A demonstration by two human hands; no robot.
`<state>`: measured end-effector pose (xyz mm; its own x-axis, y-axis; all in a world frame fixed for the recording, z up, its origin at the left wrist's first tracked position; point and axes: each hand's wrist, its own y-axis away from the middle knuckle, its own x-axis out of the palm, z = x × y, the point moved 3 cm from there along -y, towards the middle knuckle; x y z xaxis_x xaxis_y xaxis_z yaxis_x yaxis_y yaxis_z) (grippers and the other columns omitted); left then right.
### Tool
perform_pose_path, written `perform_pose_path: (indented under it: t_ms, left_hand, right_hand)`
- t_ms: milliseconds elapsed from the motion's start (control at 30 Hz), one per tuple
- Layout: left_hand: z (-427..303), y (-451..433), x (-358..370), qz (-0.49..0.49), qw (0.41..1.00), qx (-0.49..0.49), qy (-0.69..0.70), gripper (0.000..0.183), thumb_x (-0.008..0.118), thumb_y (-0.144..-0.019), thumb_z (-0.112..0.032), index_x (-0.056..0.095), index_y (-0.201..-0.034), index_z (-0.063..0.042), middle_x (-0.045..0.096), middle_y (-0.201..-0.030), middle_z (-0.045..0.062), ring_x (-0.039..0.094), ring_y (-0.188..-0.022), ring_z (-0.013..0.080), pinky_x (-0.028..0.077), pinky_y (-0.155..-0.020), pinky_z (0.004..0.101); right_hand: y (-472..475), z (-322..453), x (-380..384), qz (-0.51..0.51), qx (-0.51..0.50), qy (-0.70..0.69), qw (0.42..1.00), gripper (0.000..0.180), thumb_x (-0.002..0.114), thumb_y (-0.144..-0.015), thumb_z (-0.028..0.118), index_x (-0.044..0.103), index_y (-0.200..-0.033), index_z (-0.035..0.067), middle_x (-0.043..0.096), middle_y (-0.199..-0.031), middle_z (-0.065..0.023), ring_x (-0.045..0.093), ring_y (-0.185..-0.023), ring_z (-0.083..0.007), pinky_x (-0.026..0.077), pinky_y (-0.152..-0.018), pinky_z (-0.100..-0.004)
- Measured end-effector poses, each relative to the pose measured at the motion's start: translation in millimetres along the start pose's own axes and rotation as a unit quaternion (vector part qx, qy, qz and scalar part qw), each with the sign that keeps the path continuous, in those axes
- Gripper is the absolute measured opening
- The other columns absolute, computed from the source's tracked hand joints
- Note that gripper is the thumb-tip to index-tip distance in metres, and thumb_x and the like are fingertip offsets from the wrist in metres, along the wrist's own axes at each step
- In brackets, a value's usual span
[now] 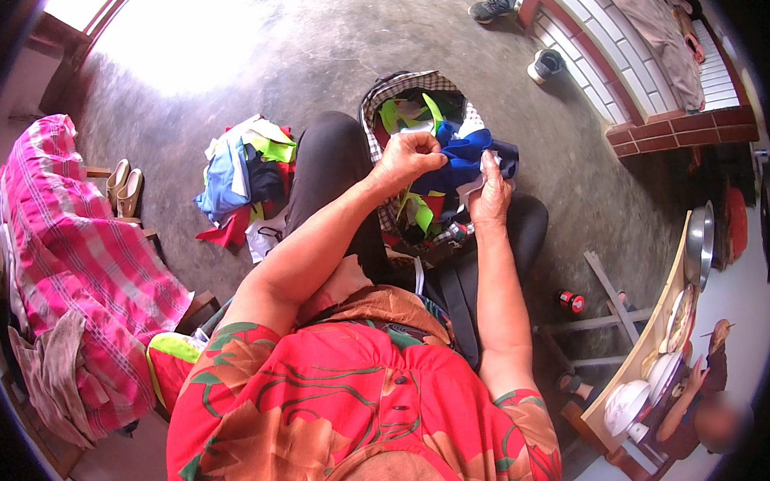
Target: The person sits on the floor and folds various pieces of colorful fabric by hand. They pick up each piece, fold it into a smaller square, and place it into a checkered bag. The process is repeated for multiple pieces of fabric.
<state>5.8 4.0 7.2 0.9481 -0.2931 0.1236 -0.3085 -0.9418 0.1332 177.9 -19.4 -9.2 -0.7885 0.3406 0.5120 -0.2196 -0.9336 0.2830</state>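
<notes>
My left hand (410,155) pinches the left edge of a blue piece of cloth (462,152), fingertips together. At the cloth's right side, my right hand (491,194) grips it between thumb and fingers, with a small white scrap by the thumb. Both hands are over an open checked fabric bag (371,115) between my knees. Inside lie neon-green scraps (422,216), along with red, white and dark ones. On the floor left of my knee is a heap of cloth pieces (243,169) in light blue, navy, red, white and neon green.
A pink plaid cloth (83,254) drapes over something at left, near beige slippers (125,187). Dark shoes (494,8) lie by a tiled ledge (683,131). At lower right, a person (679,414) sits by a table (647,345) with bowls; a red-and-black can (571,301) is on the floor.
</notes>
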Motion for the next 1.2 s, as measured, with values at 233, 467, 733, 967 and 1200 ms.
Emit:
perform_pose_path:
  t_ms: [233, 467, 733, 967, 1200]
  left_hand:
    - [3.1, -1.4, -0.9, -0.008, 0.999, -0.002, 0.04, 0.017, 0.068, -0.076, -0.012, 0.054, -0.068, -0.008, 0.045, -0.065, -0.009, 0.038, -0.062, 0.0014, 0.03, -0.054, 0.0199]
    - [5.3, -2.8, -1.4, -0.022, 0.999, -0.009, 0.041, 0.01, 0.069, -0.078, -0.011, 0.061, -0.073, -0.005, 0.053, -0.068, -0.007, 0.045, -0.063, 0.0024, 0.037, -0.058, 0.0189]
    - [21.8, -7.4, -9.1, -0.13, 0.987, -0.033, 0.087, 0.013, 0.058, -0.077, 0.003, 0.067, -0.086, -0.001, 0.06, -0.074, 0.0, 0.052, -0.065, 0.0064, 0.043, -0.06, 0.0202]
    - [19.8, -6.1, -16.4, -0.156, 0.98, -0.043, 0.119, 0.017, 0.055, -0.078, 0.004, 0.067, -0.089, -0.002, 0.059, -0.075, -0.001, 0.05, -0.064, 0.0058, 0.042, -0.059, 0.02]
    - [12.0, -3.4, -2.2, -0.004, 0.994, -0.036, 0.103, 0.02, 0.056, -0.082, -0.001, 0.065, -0.099, -0.003, 0.062, -0.088, 0.001, 0.055, -0.08, 0.0078, 0.047, -0.076, 0.0227]
  right_hand:
    - [-10.1, -4.3, -12.6, -0.016, -0.039, -0.015, 0.999, 0.029, 0.062, -0.083, 0.018, 0.055, -0.107, 0.004, 0.058, -0.104, -0.0062, 0.057, -0.094, -0.0188, 0.046, -0.087, -0.0345]
    - [-7.0, 12.9, -7.9, 0.016, -0.024, -0.196, 0.98, 0.033, 0.055, -0.09, 0.025, 0.053, -0.115, 0.005, 0.057, -0.116, -0.0073, 0.053, -0.107, -0.0234, 0.037, -0.099, -0.042]
    - [-4.3, 28.2, -23.8, -0.052, -0.06, 0.0, 0.997, 0.035, 0.057, -0.09, 0.027, 0.053, -0.115, 0.003, 0.056, -0.114, -0.0069, 0.051, -0.105, -0.0166, 0.039, -0.096, -0.0333]
    - [-11.0, 19.3, -17.9, -0.009, -0.072, -0.126, 0.989, 0.031, 0.059, -0.088, 0.028, 0.054, -0.109, 0.005, 0.055, -0.108, -0.0051, 0.051, -0.103, -0.0174, 0.039, -0.094, -0.0342]
    - [5.6, 23.5, -0.8, -0.035, -0.114, 0.125, 0.985, 0.029, 0.06, -0.087, 0.026, 0.056, -0.104, 0.004, 0.058, -0.1, -0.0032, 0.054, -0.094, -0.0164, 0.041, -0.088, -0.0319]
